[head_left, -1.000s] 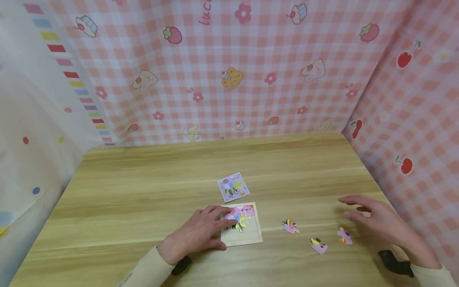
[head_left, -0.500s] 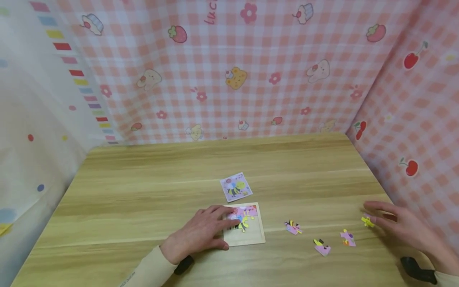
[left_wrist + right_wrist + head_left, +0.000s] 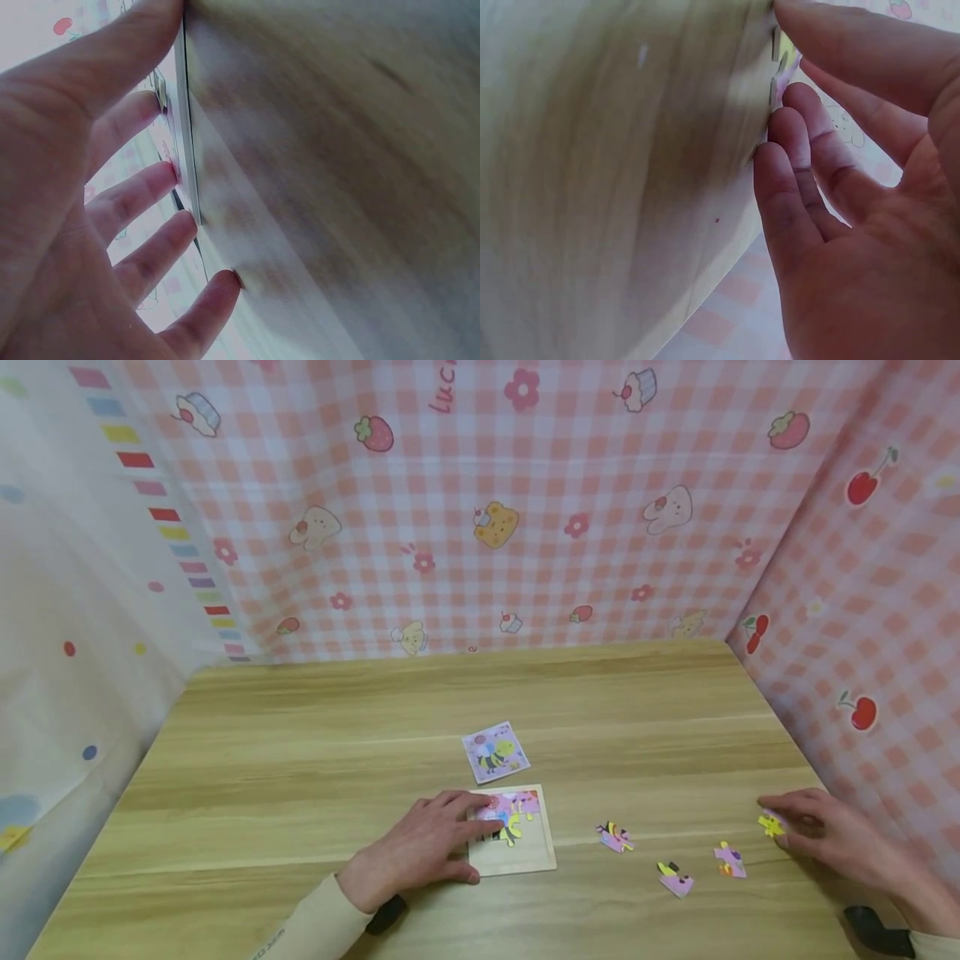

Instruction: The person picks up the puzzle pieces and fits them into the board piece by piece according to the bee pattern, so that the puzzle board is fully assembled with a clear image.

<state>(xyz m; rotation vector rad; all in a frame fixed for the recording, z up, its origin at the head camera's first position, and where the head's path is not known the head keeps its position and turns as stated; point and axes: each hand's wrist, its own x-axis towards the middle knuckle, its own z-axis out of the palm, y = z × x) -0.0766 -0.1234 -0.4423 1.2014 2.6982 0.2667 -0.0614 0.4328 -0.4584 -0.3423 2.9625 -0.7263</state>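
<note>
My left hand (image 3: 416, 847) lies over the left side of a small wooden puzzle board (image 3: 517, 860), fingers extended across it and thumb at its near-left corner. Pink, blue and yellow pieces (image 3: 510, 831) of a bee picture fill part of the board, some hidden under the fingers. In the left wrist view the fingertips (image 3: 184, 223) reach down along the board's edge. At the far right my right hand (image 3: 843, 839) pinches a yellow and lilac puzzle piece (image 3: 771, 824) between thumb and fingers, close to the tabletop. The right wrist view shows that piece (image 3: 786, 49) edge-on at the fingertips.
Three loose puzzle pieces lie between the hands: a striped one (image 3: 615, 837), a yellow and pink one (image 3: 677, 880) and a pink one (image 3: 731, 860). Behind the board is a square bee picture card (image 3: 496, 752). Checked curtains (image 3: 420, 485) border the wooden table (image 3: 315, 718).
My right hand has moved right, uncovering the yellow and lilac piece, and its fingers have closed in around it. The left hand stays on the board. The head view has shifted slightly.
</note>
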